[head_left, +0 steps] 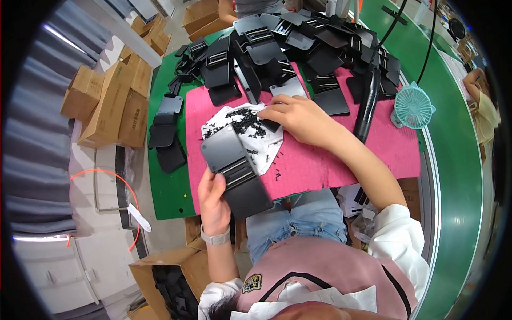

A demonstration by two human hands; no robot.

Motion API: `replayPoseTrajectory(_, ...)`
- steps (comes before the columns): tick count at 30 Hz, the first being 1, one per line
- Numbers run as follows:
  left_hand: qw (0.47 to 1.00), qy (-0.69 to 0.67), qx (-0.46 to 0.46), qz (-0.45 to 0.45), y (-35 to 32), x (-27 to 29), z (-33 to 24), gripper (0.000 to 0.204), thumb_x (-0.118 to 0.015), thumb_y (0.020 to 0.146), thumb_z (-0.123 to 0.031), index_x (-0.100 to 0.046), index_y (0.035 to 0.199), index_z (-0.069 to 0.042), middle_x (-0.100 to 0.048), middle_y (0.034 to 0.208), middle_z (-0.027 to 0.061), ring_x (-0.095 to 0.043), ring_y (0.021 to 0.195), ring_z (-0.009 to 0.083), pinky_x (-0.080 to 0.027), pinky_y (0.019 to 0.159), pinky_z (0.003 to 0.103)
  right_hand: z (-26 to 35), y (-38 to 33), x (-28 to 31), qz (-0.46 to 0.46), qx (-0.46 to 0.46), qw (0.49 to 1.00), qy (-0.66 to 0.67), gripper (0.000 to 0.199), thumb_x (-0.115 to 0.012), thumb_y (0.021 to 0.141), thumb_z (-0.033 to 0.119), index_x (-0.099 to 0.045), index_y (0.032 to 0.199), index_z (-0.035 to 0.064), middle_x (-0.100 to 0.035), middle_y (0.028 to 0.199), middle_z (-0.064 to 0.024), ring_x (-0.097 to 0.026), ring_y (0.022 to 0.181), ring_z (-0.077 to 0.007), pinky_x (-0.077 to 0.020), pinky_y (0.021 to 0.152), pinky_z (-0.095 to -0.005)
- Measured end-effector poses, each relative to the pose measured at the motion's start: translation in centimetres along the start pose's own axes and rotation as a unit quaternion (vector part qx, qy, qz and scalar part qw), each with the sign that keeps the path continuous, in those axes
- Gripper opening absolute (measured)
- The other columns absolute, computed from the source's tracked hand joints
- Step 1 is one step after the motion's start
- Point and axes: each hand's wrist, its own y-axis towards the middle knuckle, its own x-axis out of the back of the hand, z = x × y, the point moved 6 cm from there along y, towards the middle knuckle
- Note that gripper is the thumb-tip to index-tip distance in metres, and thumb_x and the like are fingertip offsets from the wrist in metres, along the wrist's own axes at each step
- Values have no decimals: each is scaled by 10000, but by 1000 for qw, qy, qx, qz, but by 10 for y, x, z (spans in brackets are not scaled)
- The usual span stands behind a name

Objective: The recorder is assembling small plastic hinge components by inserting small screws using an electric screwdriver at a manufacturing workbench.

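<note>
The black hinged plate [236, 169] sits in the left hand [213, 200], held out over the near edge of the pink mat [320, 160]. It is made of two flat panels joined by a ribbed metal strip across the middle. It looks stiff and thin, probably light for its size, with a smooth matt face that could slide in a loose grip. The joint in the middle likely lets the halves swing, so a hold on one panel alone may let the other droop. The left fingers pinch the lower panel at its left edge, thumb on top, which seems a sound place to take it; gripping nearer the ribbed strip would steady both halves.

The right hand [298, 118] rests on the mat beyond it, fingers curled together and pressed down at the edge of a heap of small black screws [246, 120]. The screws lie on a white sheet [266, 146]; they are tiny and loose, and a few have scattered onto the mat. Whether a screw is pinched between the fingertips cannot be told.

Farther back on the green bench [170, 181], a big pile of like plates [298, 48] is stacked. A black power screwdriver [368, 101] lies to the right, next to a small teal fan [413, 108]. Cardboard boxes [109, 101] stand on the floor to the left.
</note>
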Motion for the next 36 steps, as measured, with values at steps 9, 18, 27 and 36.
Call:
replayPoseTrajectory(9,999,-13,43,-18,5,-7,12,392,-595,935,-168,-481,1264,12,-606,1126,70,-587,994,122,-471,856,263,19,13,41,-94,-46,978,179,356,-761,610,56,-643,945,38,-653,957,-82,-611,934,-274,-516,782,-361)
replayPoseTrajectory(18,997,19,45,58,1,-24,19,482,-633,918,-279,-487,1279,4,-590,1114,46,-531,993,89,-429,874,240,64,-2,27,-49,13,954,297,344,-824,607,142,-677,893,20,-657,1017,-108,-590,860,-283,-507,720,-359)
replayPoseTrajectory(27,997,13,32,74,0,-32,22,482,-633,919,-252,-471,1295,2,-582,1140,56,-545,1026,103,-442,891,246,67,-13,25,-83,18,958,272,351,-812,600,147,-671,901,33,-645,1057,-84,-597,867,-288,-525,705,-370)
replayPoseTrajectory(36,938,327,-101,61,12,-38,3,348,-620,915,-195,-566,1183,21,-633,1031,72,-567,891,117,-454,767,251,72,-44,43,-88,-10,975,202,316,-781,611,76,-660,886,-22,-642,1033,-128,-600,846,-305,-523,667,-368)
